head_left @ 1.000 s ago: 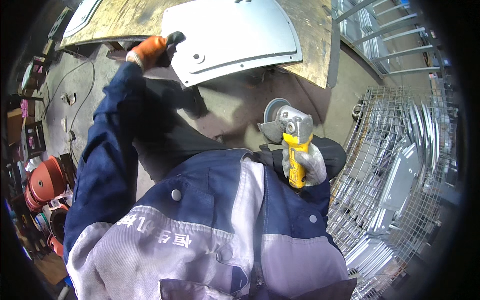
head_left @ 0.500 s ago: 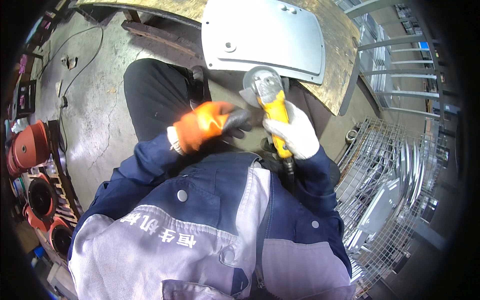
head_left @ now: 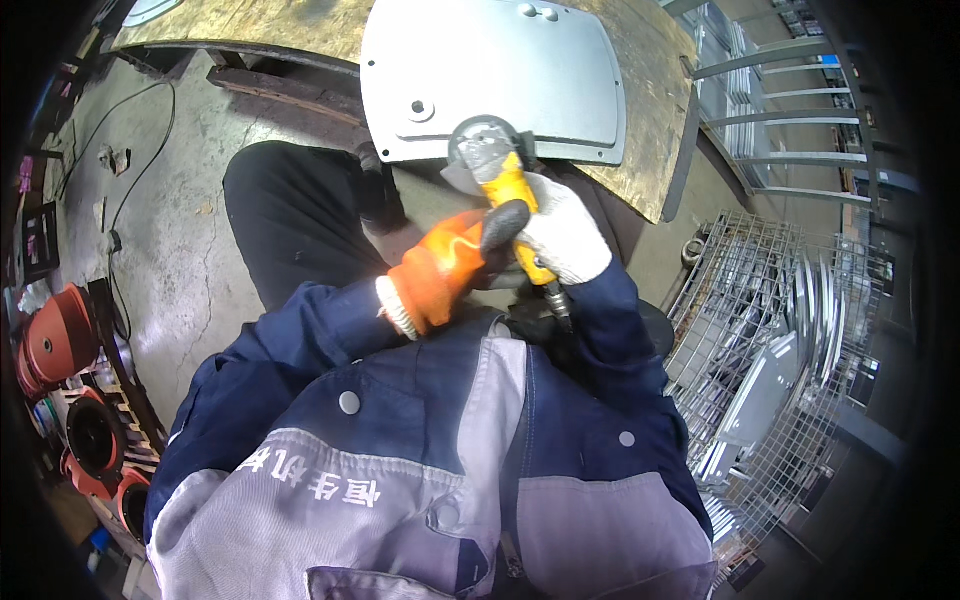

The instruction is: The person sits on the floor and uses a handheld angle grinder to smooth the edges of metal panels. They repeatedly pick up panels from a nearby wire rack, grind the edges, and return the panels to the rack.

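A yellow angle grinder (head_left: 515,192) with a grey metal head and a round disc is held up in front of my body, its disc end pointing away from me. My right hand (head_left: 568,232), in a white glove, is wrapped around the grinder's body from the right. From the left, my left hand (head_left: 452,258), in an orange glove with black fingertips, grips the same body, its thumb lying across the top; the other fingers are partly hidden. Just beyond the disc lies a grey metal panel (head_left: 510,85) with rounded corners, small holes and a raised ring, overhanging the near table edge.
The panel rests on a worn wooden table (head_left: 650,110). At the right stands a wire mesh basket (head_left: 740,290) holding flat metal plates (head_left: 765,385), with a metal rack (head_left: 790,115) behind. Reddish round parts (head_left: 60,335) sit at the left, and a black cable (head_left: 165,135) runs along the floor.
My left hand has come rightward and taken hold of the angle grinder. The whole view has shifted a little, and the grinder appears slightly further left and higher.
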`<state>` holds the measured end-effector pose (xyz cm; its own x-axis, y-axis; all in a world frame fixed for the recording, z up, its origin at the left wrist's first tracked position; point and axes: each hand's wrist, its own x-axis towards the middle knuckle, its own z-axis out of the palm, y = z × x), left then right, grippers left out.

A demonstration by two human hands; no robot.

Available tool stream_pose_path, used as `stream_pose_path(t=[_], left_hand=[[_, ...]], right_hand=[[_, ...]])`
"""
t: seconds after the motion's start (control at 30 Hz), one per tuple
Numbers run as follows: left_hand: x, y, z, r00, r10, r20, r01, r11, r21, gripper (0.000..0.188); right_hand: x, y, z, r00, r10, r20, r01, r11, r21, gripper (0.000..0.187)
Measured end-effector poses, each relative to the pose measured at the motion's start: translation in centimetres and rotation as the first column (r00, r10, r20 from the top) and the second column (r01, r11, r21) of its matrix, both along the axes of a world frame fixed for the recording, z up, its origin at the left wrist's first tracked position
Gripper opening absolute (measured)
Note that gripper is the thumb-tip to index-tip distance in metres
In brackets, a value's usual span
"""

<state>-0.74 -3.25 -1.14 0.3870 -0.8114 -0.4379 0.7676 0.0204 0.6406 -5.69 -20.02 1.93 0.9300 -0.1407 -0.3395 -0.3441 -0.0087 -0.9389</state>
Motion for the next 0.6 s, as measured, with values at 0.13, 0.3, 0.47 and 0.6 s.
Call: stream_pose_path(t=[0.13, 0.3, 0.47, 0.6], left_hand=[[-1.0, -3.3, 0.3, 0.751, 0.097, 0.653, 0.036, 0.982, -0.187, 0.049], [-1.3, -6.5, 2.4, 0.971, -0.152, -0.182, 0.14, 0.987, -0.081, 0.037], [-1.9, -9.7, 3.1, 0.978, -0.187, -0.093, 0.189, 0.982, 0.011, 0.049], [-1.7, -12.8, 2.8, 0.957, -0.238, -0.166, 0.227, 0.97, -0.086, 0.053]], right_hand=[[-2.0, -3.0, 0.8, 0.99, -0.1, -0.103, 0.107, 0.992, 0.068, 0.039], [-3.9, -5.9, 1.3, 0.987, -0.147, -0.07, 0.154, 0.981, 0.119, 0.039], [-5.2, -8.1, 1.8, 0.975, -0.218, -0.035, 0.221, 0.962, 0.16, 0.04], [-6.3, -10.7, 1.5, 0.954, -0.29, -0.076, 0.297, 0.95, 0.097, 0.039]])
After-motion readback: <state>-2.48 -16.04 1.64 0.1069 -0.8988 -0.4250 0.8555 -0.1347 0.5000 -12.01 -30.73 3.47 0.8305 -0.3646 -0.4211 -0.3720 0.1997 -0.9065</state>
